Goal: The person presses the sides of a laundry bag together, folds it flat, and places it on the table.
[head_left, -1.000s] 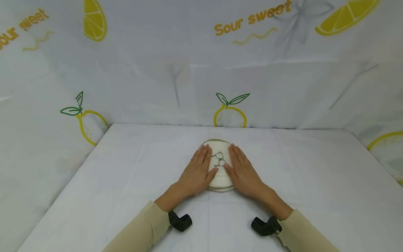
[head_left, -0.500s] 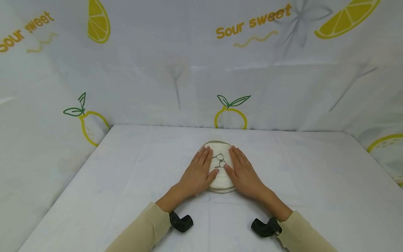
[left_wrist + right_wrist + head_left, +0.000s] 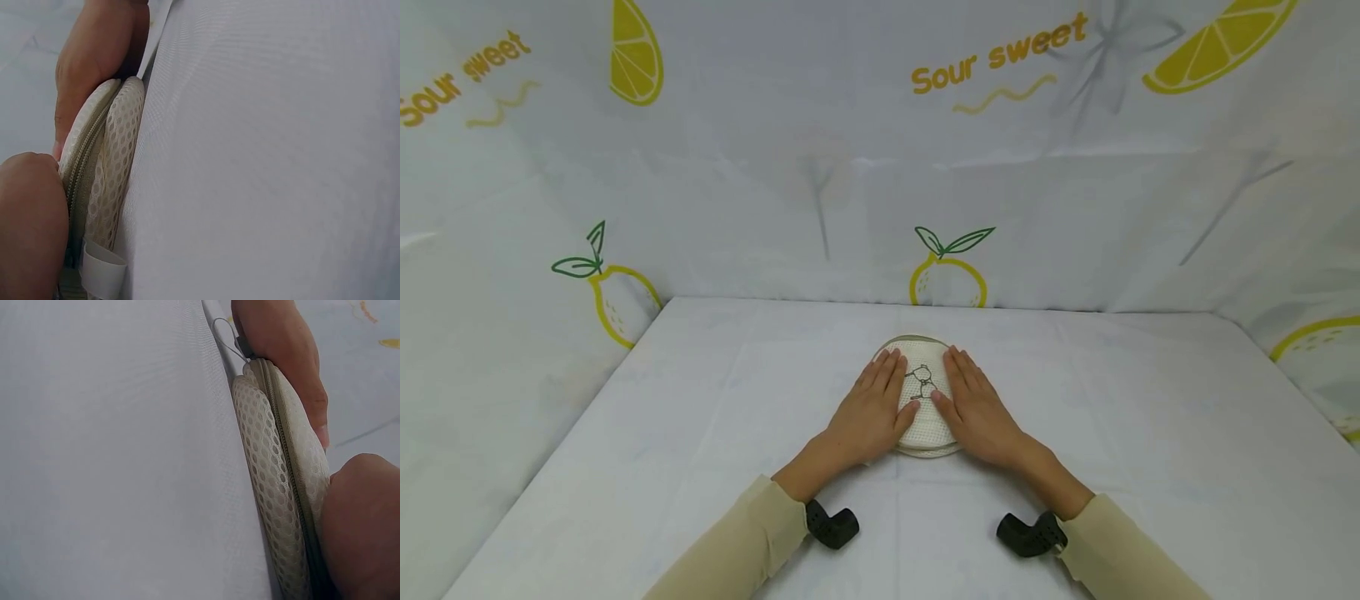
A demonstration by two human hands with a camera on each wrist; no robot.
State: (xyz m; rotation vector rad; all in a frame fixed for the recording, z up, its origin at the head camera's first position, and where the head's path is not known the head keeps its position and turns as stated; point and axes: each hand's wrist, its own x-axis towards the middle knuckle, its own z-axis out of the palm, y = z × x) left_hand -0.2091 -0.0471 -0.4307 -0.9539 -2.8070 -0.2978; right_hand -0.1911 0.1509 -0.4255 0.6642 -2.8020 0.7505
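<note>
A round, cream mesh laundry bag with a dark line drawing on top lies flat on the white table. My left hand rests on its left part and my right hand on its right part, both with straight fingers. Seen from the left wrist, a zipper runs round the bag's side above honeycomb mesh, and a white fabric tag sticks out. The right wrist view shows a thin cord loop and a dark piece at the bag's edge, close to the left hand.
The white cloth-covered table stretches to both sides. Behind it hangs a pale curtain with lemon prints. Black wrist devices sit at both sleeve cuffs.
Both hands stay on the laundry bag in the same pose. Only the head view has shifted slightly.
</note>
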